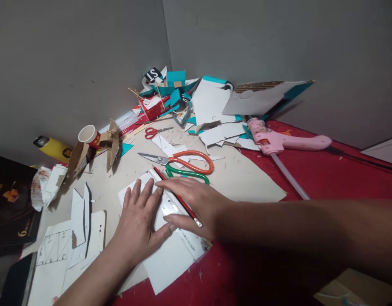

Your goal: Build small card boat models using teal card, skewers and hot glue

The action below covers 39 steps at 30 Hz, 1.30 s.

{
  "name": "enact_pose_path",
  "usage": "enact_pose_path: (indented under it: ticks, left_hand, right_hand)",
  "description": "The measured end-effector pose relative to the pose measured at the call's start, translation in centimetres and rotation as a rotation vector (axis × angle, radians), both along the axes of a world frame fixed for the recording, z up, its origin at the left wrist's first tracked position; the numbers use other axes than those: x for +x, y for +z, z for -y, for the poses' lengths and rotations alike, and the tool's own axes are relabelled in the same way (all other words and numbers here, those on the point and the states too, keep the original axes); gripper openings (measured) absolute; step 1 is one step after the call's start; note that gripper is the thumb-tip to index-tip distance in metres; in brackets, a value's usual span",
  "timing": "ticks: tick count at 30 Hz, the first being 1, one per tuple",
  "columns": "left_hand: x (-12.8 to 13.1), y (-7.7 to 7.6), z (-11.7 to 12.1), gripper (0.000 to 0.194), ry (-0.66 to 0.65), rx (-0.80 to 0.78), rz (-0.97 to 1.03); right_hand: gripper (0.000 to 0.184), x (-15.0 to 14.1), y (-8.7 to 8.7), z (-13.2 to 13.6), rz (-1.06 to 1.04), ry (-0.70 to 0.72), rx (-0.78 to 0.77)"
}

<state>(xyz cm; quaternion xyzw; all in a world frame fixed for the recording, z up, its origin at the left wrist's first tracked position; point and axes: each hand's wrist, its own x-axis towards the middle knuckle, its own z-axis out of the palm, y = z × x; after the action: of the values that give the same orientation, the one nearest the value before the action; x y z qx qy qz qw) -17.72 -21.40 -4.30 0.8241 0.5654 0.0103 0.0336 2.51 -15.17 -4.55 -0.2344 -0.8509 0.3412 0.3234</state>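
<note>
A clear plastic ruler [170, 205] lies slantwise on a white card sheet [169, 267]. My left hand [140, 216] rests flat, fingers spread, on the card, with its thumb reaching the ruler's edge. Thumb and forefinger of my right hand [199, 202] grip the ruler from the right. A red and black pencil [186, 207] lies along the ruler beneath that hand, its eraser end towards me. Just beyond the hands are large scissors with an orange and a green handle [191, 159], lying open. My right hand's other fingers are mostly hidden.
Farther back are small red scissors [151, 133], torn cardboard [223, 134] and teal cardboard models [175, 87]. A pink glue gun [279, 140] lies right on red cloth [342, 178]. Leftward are a paper cup [89, 135], a yellow bottle [54, 148] and cut white pieces [78, 219].
</note>
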Motion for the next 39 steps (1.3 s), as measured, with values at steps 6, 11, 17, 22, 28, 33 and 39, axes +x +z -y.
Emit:
enact_pose_path:
  ticks: [6, 11, 17, 22, 28, 33, 39]
  left_hand:
    - [-0.5, 0.6, 0.0, 0.058, -0.009, 0.001, 0.003]
    - [-1.4, 1.6, -0.5, 0.063, -0.02, -0.04, -0.04]
    - [-2.0, 2.6, -1.0, 0.06, -0.082, -0.086, -0.1]
    - [-1.3, 2.7, 0.1, 0.057, 0.001, 0.009, -0.162]
    - [-0.1, 3.2, 2.5, 0.059, 0.112, 0.015, -0.26]
    - [0.1, 3.4, 5.1, 0.065, 0.184, -0.009, -0.323]
    - [-0.8, 3.0, 7.0, 0.071, 0.168, -0.008, -0.308]
  right_hand:
    - [0.078, 0.4, 0.3, 3.1, 0.203, 0.005, 0.192]
    - [0.097, 2.0, -1.6, 6.6, 0.243, -0.08, 0.317]
    - [0.095, 1.9, -4.0, 8.0, 0.415, -0.045, 0.244]
    - [0.08, 2.2, -2.6, 6.9, 0.411, -0.038, 0.235]
    - [0.08, 4.4, -1.5, 5.2, 0.432, 0.0, 0.253]
    - [0.081, 5.9, -1.9, 5.0, 0.367, -0.047, 0.293]
    - [0.098, 6.8, -2.5, 8.1, 0.425, -0.161, 0.251]
